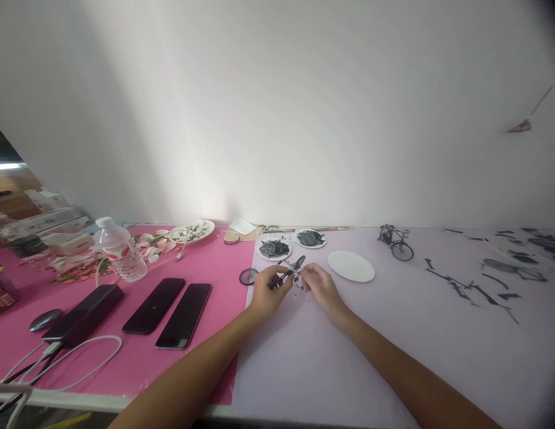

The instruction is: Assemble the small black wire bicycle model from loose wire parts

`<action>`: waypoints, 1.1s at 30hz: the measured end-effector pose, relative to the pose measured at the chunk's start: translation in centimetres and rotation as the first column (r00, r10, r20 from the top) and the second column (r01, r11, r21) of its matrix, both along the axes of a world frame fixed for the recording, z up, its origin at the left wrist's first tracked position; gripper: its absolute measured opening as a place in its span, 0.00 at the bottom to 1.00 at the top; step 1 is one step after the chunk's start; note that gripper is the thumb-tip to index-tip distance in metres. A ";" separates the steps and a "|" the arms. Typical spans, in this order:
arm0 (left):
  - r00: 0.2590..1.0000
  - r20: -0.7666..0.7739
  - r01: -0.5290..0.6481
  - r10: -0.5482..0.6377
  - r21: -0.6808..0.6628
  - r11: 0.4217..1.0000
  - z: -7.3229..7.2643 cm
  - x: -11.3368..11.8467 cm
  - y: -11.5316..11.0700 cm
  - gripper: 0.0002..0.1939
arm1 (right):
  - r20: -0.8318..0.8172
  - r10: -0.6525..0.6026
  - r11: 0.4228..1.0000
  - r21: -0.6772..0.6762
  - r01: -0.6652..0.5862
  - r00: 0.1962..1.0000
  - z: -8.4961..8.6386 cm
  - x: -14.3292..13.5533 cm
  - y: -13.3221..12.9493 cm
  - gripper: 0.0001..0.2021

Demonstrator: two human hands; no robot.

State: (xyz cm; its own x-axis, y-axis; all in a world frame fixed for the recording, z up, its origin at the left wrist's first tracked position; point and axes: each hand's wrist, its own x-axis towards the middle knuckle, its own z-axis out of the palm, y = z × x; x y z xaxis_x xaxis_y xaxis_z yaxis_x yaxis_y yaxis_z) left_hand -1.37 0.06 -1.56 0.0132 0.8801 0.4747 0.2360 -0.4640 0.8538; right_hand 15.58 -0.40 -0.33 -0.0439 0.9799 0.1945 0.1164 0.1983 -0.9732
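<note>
My left hand (269,291) is closed around a small dark model bicycle part (286,275) with a wheel at its upper end. On the other side of that part, my right hand (321,286) has its fingertips pinched at its edge; what they grip is too small to make out. A loose spoked model wheel (248,276) lies just left of my left hand. Behind my hands stand two white plates, one with dark wheels and parts (274,249), the other with dark green parts (310,239). A bare white plate (351,266) lies to the right.
A model bicycle (396,243) stands at the back right, with loose dark parts (469,289) spread beyond it. To the left are two phones (184,316), a black power strip (84,314) with white cables, a water bottle (121,250), pink petals and a plate of bits (192,231).
</note>
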 end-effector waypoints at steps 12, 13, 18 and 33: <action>0.999 -0.032 0.014 -0.013 0.032 0.999 0.1 -0.1 0.0 0.07 | -0.169 0.098 0.985 -0.122 -0.120 0.981 -0.4 0.1 0.6 0.18; 0.999 -0.032 0.014 -0.013 0.032 0.999 0.1 -0.1 0.0 0.07 | -0.163 0.097 0.985 -0.123 -0.117 0.982 -0.4 0.1 0.6 0.18; 0.999 -0.036 0.003 -0.002 0.023 1.000 -0.1 -0.2 0.2 0.07 | -0.091 0.041 0.995 -0.084 -0.049 0.995 -0.7 0.0 0.7 0.21; 0.999 -0.050 -0.010 0.012 0.032 0.999 -0.3 -0.3 0.3 0.07 | -0.044 0.036 0.998 -0.057 -0.038 0.998 -1.2 0.0 1.0 0.22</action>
